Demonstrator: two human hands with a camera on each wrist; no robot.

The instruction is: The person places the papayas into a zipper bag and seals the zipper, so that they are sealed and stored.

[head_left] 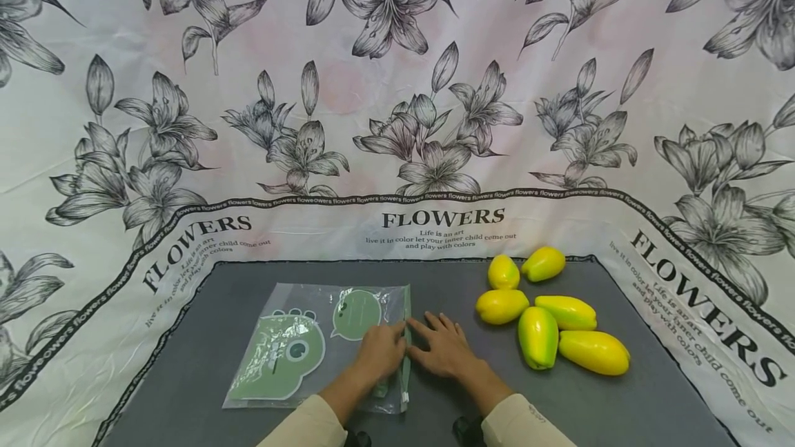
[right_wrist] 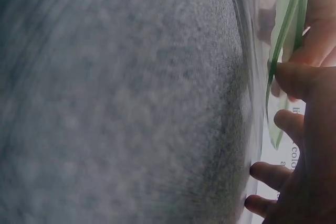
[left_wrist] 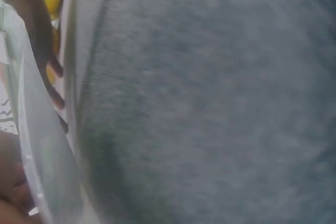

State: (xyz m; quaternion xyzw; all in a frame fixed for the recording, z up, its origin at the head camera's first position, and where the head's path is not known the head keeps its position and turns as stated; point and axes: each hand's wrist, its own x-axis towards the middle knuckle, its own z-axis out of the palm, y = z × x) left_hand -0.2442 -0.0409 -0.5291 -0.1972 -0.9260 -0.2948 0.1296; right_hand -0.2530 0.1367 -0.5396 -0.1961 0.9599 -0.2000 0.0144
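A clear zip bag (head_left: 338, 385) with a green zip strip (head_left: 406, 302) lies flat on the grey table. Through its plastic show a green cartoon head shape (head_left: 279, 357) with one eye and a rounded green speech-bubble shape (head_left: 357, 312). My left hand (head_left: 380, 354) lies over the bag's right part, its fingers pinching the edge by the strip. From the other side my right hand (head_left: 442, 347) rests palm down with fingers spread, thumb and index fingertips touching the strip. In the right wrist view the green strip (right_wrist: 286, 30) stands slightly raised beside the right thumb (right_wrist: 294, 80).
Several yellow-green fruits (head_left: 537, 336) lie grouped to the right of my right hand. A white zip slider (head_left: 405, 397) sits at the strip's near end. Behind the grey table (head_left: 447, 288) hangs a white cloth (head_left: 310, 226) printed with flowers and lettering.
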